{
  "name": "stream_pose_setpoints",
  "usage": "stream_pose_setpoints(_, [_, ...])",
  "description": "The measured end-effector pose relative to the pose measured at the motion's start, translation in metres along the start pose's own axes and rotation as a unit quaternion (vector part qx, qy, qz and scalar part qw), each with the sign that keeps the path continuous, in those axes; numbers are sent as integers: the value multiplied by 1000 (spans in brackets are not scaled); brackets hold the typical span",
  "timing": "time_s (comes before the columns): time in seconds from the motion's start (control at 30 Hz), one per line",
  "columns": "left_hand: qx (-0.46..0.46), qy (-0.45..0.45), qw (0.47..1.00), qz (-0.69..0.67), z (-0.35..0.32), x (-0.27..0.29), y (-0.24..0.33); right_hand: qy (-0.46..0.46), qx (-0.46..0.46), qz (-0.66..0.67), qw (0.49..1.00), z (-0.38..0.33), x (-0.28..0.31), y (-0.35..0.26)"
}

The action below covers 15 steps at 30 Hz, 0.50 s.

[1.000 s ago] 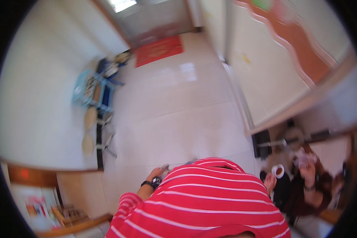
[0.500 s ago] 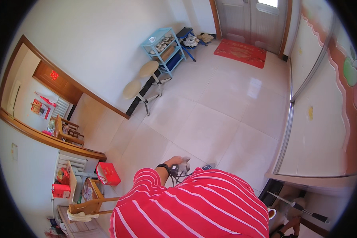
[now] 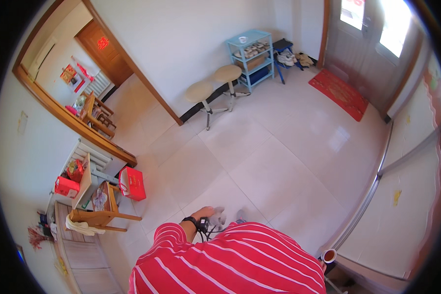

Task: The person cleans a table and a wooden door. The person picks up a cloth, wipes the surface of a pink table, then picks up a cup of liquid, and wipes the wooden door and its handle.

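Note:
My left hand is low in the middle of the view, with a black band on its wrist. Its fingers are closed around a crumpled, pale grey thing, whose kind I cannot make out. Dark cords and a small black device hang by that wrist. At the lower right, a white cup of brown liquid stands out beyond my striped sleeve. My right hand shows only as a sliver at the cup's side, gripping it; most of it is hidden.
Two round stools and a blue shoe rack line the far wall. A red mat lies before the grey door. A wooden chair and red bag are left. Sliding panels run along the right.
The view has turned, so the stools, rack and door sit further right. The cup shows higher and more fully. A rod with a black grip at lower right has left the view.

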<state>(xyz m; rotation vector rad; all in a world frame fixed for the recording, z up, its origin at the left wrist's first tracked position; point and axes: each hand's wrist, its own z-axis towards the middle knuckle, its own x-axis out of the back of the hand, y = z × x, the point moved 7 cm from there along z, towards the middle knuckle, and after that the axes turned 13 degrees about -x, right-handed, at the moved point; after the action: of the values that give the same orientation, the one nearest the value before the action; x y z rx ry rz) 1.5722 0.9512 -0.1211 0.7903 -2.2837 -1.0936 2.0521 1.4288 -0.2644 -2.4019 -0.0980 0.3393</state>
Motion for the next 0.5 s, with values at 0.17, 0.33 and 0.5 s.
stream_pose_setpoints(0.17, [57, 134, 972, -187, -40, 51, -10, -281, -15, -116, 952, 23, -186, -36])
stream_pose_setpoints(0.33, [84, 232, 888, -388, -56, 62, 42, -262, -31, -134, 955, 96, -303, -32])
stream_pose_setpoints(0.5, [103, 338, 886, -302, -43, 103, -20, -367, -108, -215, 898, 128, -505, -30])
